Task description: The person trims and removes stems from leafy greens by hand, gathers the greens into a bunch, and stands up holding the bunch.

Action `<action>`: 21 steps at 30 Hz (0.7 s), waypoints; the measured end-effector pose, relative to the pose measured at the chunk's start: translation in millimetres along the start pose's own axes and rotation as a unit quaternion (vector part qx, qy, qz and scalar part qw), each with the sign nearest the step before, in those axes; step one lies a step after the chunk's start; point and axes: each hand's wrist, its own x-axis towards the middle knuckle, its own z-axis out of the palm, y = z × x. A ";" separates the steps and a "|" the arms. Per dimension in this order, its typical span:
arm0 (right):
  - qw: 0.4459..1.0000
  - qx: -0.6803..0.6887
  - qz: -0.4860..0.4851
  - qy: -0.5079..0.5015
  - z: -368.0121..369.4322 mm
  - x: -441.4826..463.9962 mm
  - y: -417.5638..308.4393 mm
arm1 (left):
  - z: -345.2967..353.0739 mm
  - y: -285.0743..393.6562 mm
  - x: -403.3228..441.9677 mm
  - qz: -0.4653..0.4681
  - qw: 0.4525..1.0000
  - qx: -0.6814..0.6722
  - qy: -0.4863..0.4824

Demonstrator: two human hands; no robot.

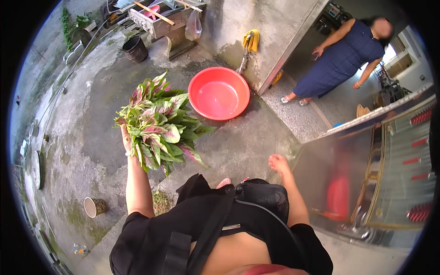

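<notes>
My left hand (126, 140) is closed round a big bunch of red-and-green amaranth (165, 128), held out in front of me on the left. The leaves spread to the right, and pale stem ends stick out near my fingers. Much of that hand is hidden by the bunch. Beyond the leaves, a red plastic basin (219, 93) sits on the concrete with nothing in it but a wet-looking bottom. My right hand (278, 163) hangs low on the right with fingers loosely apart, slightly blurred, holding nothing.
A person in a dark dress (339, 59) stands in the doorway on the right. A shiny metal door (343, 174) stands beside me. A dark bucket (134, 49), a stone sink (158, 23), a yellow cloth (251, 40) and a small pot (95, 207) are around the yard.
</notes>
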 end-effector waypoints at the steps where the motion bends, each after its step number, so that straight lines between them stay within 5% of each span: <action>1: 0.999 -0.021 -0.026 -0.008 -3.9 21.3 -31.3 | 13.0 -13.0 3.9 -0.009 0.999 -0.015 -0.037; 5: 0.991 -0.040 -0.104 -0.071 1.6 96.8 -133.2 | 27.1 -39.4 31.4 0.009 0.999 -0.029 0.021; 13: 0.984 -0.061 -0.090 -0.144 15.5 213.8 -254.3 | 36.9 -78.0 132.5 0.042 0.997 -0.018 0.055; 16: 0.985 -0.082 -0.014 -0.149 9.8 266.5 -280.3 | 3.2 -78.2 186.8 0.017 0.998 -0.033 -0.046; 17: 0.984 -0.088 0.014 -0.151 6.6 283.9 -290.7 | 17.4 -82.9 204.2 0.050 0.996 -0.040 0.054; 21: 0.986 -0.098 -0.015 -0.132 17.1 342.6 -343.0 | 45.7 -94.4 259.7 0.080 0.991 -0.010 0.110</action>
